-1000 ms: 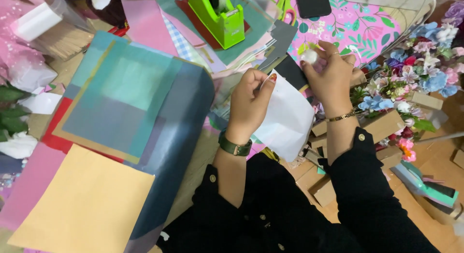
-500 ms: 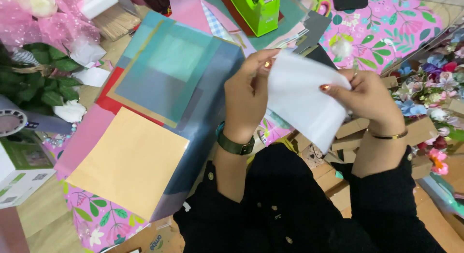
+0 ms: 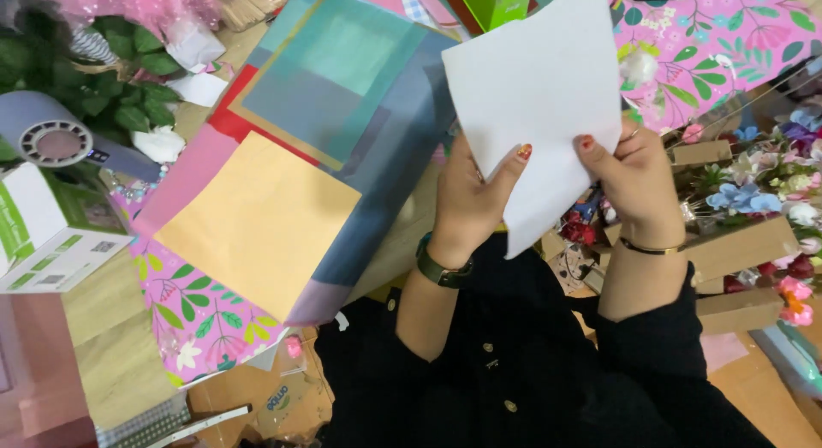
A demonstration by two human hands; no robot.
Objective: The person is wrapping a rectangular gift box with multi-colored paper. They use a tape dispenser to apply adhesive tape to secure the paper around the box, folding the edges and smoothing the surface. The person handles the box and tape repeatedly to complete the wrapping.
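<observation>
At the far left edge of the table [image 3: 111, 362] sits one white and green box [image 3: 51, 229], and just behind it one grey round-nosed blower [image 3: 56, 140] lies on its side against a clump of green leaves [image 3: 111, 80], pushed out of the working space. Right of these, a fan of coloured paper sheets [image 3: 342, 114] lies flat and overlapping, probably so each colour stays visible for picking: one yellow sheet [image 3: 257, 221] on top nearest the person, one pink, one red, one teal and one large grey-blue sheet under them, five that I can count, all resting on a pink flowered wrapping sheet [image 3: 193, 315]. At the far edge stands one bright green tape holder [image 3: 497, 1], only partly in view.

In the middle, one white sheet of paper [image 3: 535, 97] is held up off the table, tilted toward the eyes. The left hand [image 3: 467, 204] pinches its lower edge, thumb on the front and fingers behind, closed on the paper. The right hand [image 3: 634, 187] clamps the same lower edge just beside it, thumb likewise on the front. Two hands close together keep the thin sheet from flopping.

Along the right edge lie artificial flowers [image 3: 771, 191] in blue, white and pink, too many to count, among about three brown cardboard strips [image 3: 741, 247].
</observation>
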